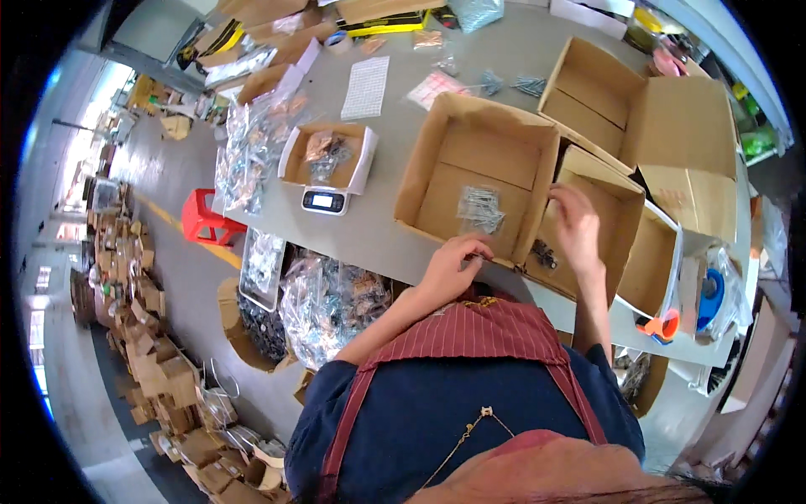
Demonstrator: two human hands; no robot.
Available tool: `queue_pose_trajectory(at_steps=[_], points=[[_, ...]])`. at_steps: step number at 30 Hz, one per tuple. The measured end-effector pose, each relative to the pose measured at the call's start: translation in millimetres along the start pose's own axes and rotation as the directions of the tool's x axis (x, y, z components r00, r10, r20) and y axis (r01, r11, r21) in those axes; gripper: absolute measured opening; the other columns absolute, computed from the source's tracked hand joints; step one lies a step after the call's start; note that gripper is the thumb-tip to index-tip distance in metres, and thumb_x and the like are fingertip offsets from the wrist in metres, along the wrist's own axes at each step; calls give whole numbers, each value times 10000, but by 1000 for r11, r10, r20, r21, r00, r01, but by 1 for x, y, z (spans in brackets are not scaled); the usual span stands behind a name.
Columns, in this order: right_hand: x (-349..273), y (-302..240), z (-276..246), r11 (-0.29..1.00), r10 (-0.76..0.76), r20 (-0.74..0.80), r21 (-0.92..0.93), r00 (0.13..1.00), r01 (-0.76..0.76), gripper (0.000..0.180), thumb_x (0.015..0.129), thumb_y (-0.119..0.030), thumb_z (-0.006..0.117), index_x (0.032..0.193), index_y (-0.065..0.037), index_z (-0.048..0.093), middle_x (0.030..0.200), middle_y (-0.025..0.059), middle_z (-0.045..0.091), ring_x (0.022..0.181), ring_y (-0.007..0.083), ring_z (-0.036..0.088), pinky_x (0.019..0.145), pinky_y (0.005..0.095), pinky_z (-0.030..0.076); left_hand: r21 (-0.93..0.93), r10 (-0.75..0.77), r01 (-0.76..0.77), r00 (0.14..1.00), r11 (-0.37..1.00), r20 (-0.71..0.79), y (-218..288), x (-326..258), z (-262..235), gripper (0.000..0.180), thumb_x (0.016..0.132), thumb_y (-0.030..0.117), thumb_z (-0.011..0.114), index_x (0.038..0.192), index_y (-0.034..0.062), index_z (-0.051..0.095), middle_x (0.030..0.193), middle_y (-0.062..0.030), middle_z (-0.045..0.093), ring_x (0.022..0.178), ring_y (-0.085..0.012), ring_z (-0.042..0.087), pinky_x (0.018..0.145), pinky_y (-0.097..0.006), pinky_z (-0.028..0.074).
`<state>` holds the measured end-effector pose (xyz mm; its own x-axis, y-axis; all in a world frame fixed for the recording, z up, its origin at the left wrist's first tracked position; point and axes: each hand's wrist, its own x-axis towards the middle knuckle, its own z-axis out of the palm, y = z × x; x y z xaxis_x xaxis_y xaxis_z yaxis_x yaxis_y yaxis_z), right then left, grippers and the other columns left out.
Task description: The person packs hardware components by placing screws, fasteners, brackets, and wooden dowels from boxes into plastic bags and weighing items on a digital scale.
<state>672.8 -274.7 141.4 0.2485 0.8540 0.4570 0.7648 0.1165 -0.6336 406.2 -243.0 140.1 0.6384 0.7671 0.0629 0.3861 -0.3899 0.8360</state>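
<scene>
My left hand is at the near edge of an open cardboard box. Its thumb and fingers are pinched together; what they hold, if anything, is too small to make out. A pile of silver screws lies in that box, just beyond the hand. Over the narrower cardboard box to the right is my right hand, its fingers loosely bent and apart with nothing visible in them. Small dark parts sit in this box's near left corner, below the right hand.
Left on the table stands a digital scale carrying a small box of bagged parts. Clear bags line the table's left edge. More cardboard boxes stand far right, with an orange-handled tool near. A red stool is leftward.
</scene>
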Motion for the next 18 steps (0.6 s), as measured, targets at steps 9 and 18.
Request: queue_pose_trajectory(at_steps=[9,18], points=[[-15,-42,80,981,-155,409,-46,899,190,146,823,-75,592,962,-54,632,983,124,642,878,344,636,764,440,526,-114,-32,21,995,993,-90,-13,118,-89,180,894,40,550,994,59,698,838,-43,711,721,-128,635,694,-270,504],[-15,-46,72,995,97,113,-5,989,-97,162,810,2,601,963,-27,646,979,129,665,837,350,652,712,405,538,194,-21,37,996,980,-84,-158,347,-101,248,825,276,682,901,49,745,863,-152,721,841,-294,703,739,-364,540]])
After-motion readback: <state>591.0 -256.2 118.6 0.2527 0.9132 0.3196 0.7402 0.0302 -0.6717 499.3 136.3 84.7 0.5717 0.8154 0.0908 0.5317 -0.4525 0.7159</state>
